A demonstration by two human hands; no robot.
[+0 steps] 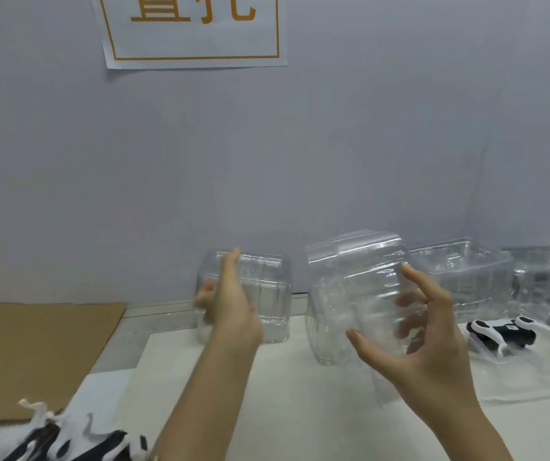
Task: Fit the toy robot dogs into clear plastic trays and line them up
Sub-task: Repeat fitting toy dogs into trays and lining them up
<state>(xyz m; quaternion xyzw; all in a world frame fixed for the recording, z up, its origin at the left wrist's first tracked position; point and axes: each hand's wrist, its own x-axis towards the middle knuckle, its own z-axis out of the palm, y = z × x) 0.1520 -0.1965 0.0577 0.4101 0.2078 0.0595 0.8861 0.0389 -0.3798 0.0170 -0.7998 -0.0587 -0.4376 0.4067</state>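
Clear tray [353, 294] within the grip of the right hand [433, 347] (fingers behind it); left hand [230, 304] flat, released, at tray stack [268, 294]

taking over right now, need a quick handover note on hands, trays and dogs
Left hand: fingers straight, against the left tray standing by the wall; no clear grip.
Right hand: grips the lifted tray, empty and tilted.
Done: one toy robot dog lies in a tray at right.
Left: the pile of loose dogs, bottom left, is still untrayed; spare trays wait at the back.
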